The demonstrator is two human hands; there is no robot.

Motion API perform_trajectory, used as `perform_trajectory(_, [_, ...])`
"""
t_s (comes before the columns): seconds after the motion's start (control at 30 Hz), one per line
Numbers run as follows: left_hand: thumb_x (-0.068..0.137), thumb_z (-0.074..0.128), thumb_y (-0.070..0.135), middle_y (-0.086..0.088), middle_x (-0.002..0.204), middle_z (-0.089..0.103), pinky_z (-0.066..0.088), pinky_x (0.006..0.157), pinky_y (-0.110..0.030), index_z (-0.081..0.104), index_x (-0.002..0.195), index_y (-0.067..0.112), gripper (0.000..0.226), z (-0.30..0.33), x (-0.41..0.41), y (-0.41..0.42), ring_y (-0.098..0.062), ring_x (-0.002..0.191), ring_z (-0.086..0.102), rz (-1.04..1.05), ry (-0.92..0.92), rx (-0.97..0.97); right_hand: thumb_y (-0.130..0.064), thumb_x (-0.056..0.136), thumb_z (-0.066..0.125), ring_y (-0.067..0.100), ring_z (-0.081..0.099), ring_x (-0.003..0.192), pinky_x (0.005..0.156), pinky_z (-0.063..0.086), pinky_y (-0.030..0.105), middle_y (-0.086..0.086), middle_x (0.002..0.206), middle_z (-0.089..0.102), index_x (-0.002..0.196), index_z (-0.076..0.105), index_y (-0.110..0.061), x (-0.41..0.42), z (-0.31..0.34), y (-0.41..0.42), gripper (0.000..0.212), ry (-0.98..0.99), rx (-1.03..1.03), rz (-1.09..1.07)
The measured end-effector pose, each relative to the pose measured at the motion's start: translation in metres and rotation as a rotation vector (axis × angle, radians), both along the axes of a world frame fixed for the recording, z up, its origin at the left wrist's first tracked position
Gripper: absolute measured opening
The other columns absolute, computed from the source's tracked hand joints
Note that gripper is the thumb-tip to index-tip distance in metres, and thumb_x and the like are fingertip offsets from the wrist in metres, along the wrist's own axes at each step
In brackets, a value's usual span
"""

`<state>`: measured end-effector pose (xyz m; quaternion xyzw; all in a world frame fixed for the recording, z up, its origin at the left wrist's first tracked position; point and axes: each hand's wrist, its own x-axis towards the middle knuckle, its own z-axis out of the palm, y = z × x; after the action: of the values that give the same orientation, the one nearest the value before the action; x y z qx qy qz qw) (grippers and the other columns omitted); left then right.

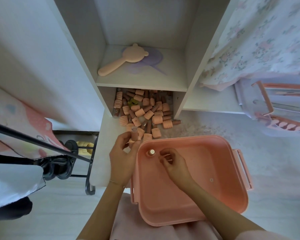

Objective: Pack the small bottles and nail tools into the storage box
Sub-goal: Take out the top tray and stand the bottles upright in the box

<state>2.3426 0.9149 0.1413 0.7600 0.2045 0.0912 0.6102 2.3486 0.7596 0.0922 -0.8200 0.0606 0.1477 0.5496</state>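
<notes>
while the left hand [124, 153] holds a bottle [134, 135] ready beside the box [232, 170], the right hand [171, 161], grip loosely curled and empty, stands another bottle [151, 152] inside.

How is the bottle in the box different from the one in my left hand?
The bottle in the box stands upright and alone in the pink storage box; the bottle in the left hand is gripped outside it, over the floor. The boxed one is free of the right hand beside it. Both look pinkish-brown and small.
</notes>
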Motion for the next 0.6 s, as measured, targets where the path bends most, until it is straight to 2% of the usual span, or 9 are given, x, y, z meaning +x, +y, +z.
perform_trajectory(0.1, [0.081,0.068,0.013,0.026,0.086,0.065,0.044,0.071,-0.004,0.057,0.089,0.043,0.033,0.01,-0.002,0.007,0.007,0.085,0.059,-0.038,-0.043,0.011,-0.008,0.085,0.061,0.001,0.058,0.071,0.063,0.043,0.01,-0.014,0.083,0.062,0.085,0.06,-0.026,0.002,0.03,-0.001,0.018,-0.032,0.067,0.082])
perform_trajectory(0.17, [0.078,0.07,0.009,0.018,0.089,0.066,0.047,0.071,-0.007,0.059,0.09,0.04,0.035,0.017,-0.002,0.006,0.003,0.085,0.061,-0.086,-0.079,-0.006,-0.01,0.085,0.061,-0.002,0.058,0.074,0.066,0.045,0.01,-0.014,0.087,0.063,0.088,0.058,-0.034,0.004,0.047,0.002,0.024,-0.065,0.112,0.153])
perform_trajectory(0.27, [0.073,0.072,0.002,0.008,0.092,0.064,0.047,0.071,-0.009,0.063,0.087,0.032,0.035,0.025,-0.002,0.0,0.001,0.085,0.061,-0.18,-0.099,-0.028,-0.008,0.085,0.062,0.003,0.059,0.079,0.071,0.049,0.02,-0.008,0.097,0.063,0.099,0.056,-0.031,0.005,0.063,0.009,0.028,-0.076,0.199,0.193])
perform_trajectory(0.37, [0.074,0.072,0.004,0.008,0.09,0.066,0.048,0.071,-0.01,0.066,0.088,0.034,0.034,0.029,-0.002,-0.003,0.001,0.084,0.061,-0.24,-0.088,-0.039,-0.007,0.084,0.063,0.0,0.058,0.075,0.07,0.05,0.023,-0.012,0.09,0.064,0.093,0.057,-0.033,0.006,0.067,0.011,0.028,-0.1,0.231,0.174])
perform_trajectory(0.47, [0.075,0.072,0.014,0.011,0.091,0.067,0.046,0.077,-0.012,0.066,0.089,0.038,0.028,0.028,-0.005,-0.003,0.001,0.088,0.059,-0.297,-0.104,0.02,-0.007,0.085,0.062,-0.002,0.058,0.071,0.068,0.05,0.021,-0.016,0.082,0.064,0.094,0.058,-0.036,0.004,0.063,0.006,0.031,-0.116,0.227,0.195])
perform_trajectory(0.53, [0.075,0.068,0.031,0.021,0.094,0.066,0.041,0.081,-0.008,0.065,0.089,0.043,0.019,0.026,-0.008,-0.002,0.003,0.096,0.055,-0.315,-0.105,0.063,-0.006,0.087,0.059,0.002,0.059,0.069,0.068,0.051,0.022,-0.013,0.079,0.063,0.097,0.057,-0.037,0.001,0.058,-0.001,0.033,-0.114,0.209,0.221])
perform_trajectory(0.6, [0.077,0.067,0.04,0.024,0.098,0.063,0.038,0.085,-0.007,0.062,0.094,0.045,0.018,0.018,-0.008,0.001,0.004,0.102,0.051,-0.299,-0.1,0.151,-0.005,0.088,0.057,0.004,0.061,0.068,0.068,0.051,0.02,-0.01,0.077,0.061,0.097,0.055,-0.036,-0.004,0.053,-0.011,0.033,-0.098,0.167,0.237])
